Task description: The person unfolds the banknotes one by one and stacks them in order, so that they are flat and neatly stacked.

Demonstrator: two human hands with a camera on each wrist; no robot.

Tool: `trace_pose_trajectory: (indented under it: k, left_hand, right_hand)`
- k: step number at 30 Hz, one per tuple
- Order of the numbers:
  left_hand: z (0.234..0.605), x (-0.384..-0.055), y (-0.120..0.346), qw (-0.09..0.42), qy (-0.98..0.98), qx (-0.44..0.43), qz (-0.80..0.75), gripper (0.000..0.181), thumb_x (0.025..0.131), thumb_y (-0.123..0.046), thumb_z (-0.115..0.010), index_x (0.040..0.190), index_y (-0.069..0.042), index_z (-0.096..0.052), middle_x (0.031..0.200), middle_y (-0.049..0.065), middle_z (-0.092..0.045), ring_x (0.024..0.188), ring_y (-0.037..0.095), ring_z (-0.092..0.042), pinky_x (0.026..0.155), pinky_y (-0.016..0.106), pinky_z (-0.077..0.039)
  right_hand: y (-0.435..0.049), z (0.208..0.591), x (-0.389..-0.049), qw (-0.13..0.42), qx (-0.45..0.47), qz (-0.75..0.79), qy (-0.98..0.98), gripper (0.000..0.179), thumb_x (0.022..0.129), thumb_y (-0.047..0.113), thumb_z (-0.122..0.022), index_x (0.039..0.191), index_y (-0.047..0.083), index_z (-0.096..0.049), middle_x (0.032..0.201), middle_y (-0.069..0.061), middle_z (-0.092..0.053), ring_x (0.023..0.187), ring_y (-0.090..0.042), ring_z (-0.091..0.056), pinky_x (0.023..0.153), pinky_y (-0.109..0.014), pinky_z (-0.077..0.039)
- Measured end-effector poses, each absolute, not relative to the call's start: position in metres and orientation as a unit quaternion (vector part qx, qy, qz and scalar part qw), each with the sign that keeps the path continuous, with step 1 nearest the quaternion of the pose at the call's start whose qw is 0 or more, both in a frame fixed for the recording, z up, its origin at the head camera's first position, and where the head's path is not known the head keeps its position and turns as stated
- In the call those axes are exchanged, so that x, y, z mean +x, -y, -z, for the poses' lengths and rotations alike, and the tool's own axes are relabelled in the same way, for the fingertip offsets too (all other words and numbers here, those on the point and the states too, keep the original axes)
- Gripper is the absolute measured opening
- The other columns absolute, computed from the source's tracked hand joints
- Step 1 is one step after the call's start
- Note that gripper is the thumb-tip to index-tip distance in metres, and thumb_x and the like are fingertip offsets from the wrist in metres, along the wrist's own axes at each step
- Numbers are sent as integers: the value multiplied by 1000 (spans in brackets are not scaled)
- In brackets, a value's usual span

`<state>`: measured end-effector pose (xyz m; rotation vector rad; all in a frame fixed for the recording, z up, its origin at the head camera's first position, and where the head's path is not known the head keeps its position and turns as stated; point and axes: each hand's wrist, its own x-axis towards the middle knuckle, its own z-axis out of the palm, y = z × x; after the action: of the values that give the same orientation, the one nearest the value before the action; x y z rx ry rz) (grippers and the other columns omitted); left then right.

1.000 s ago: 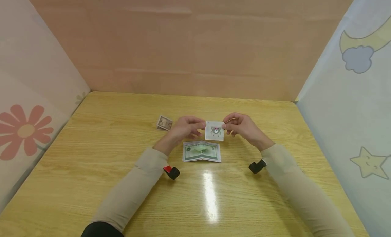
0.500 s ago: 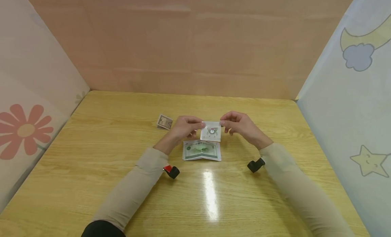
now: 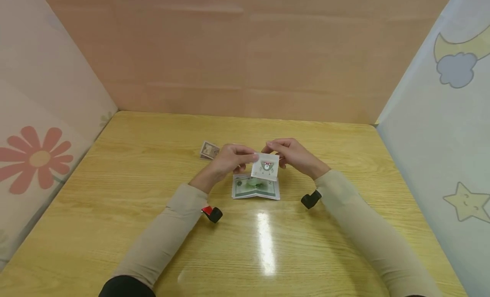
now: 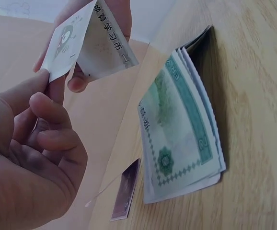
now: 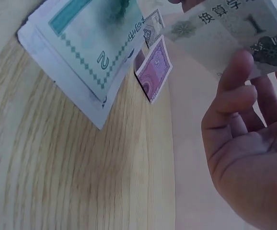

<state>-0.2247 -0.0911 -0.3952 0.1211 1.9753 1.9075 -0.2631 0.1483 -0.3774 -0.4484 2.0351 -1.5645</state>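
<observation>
A small folded play banknote (image 3: 265, 166) with a bear picture faces up between my hands. My left hand (image 3: 231, 161) pinches its left edge between thumb and fingers. At its right side is my right hand (image 3: 294, 156), fingers curled at the note. In the right wrist view, a fingertip (image 5: 240, 64) presses the note's printed face, marked 1. The left wrist view shows the note (image 4: 74, 40) creased, its two halves at an angle. Right below it, a stack of green play banknotes (image 3: 255, 190) lies on the table, bent along a middle crease.
A brown folded play banknote (image 3: 209, 150) stands on the table (image 3: 115, 195) behind my left hand. Its neighbour in the right wrist view is a purple note (image 5: 155, 72). An orange-brown back panel (image 3: 245, 54) and patterned side panels (image 3: 451, 152) surround the tabletop.
The bear note has shifted slightly toward the green stack and tilted, now overlapping it in view. My right hand has moved left, its thumb and fingers now beyond the note's top right corner.
</observation>
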Motion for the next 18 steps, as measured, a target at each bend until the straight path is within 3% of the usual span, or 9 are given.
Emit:
trace_pose_trajectory:
  k: [5, 11, 18]
  left_hand:
    - [394, -223, 101, 181, -706, 41, -684, 22, 94, -19, -74, 111, -5, -75, 91, 9, -68, 59, 13, -47, 53, 23, -38]
    - [397, -220, 120, 153, -712, 19, -685, 19, 94, -18, -74, 108, -6, -76, 90, 8, -68, 61, 14, -48, 53, 24, -38]
    - [401, -216, 130, 146, -723, -8, -675, 16, 93, -17, -75, 104, -4, -74, 93, 9, -69, 60, 16, -49, 53, 24, -40]
  right_hand:
    - [-151, 378, -264, 270, -157, 574, -757, 45, 104, 43, -55, 116, 2, -67, 104, -12, -66, 67, -21, -54, 54, -26, -39]
    - [-164, 380, -264, 268, -169, 548, -774, 35, 101, 35, -62, 117, 4, -68, 100, -11, -63, 62, -17, -51, 51, -26, -37]
    - [-175, 377, -259, 286, -185, 516, -786, 24, 94, 20, -73, 110, 3, -69, 92, -27, -59, 55, -16, -39, 52, -31, -30]
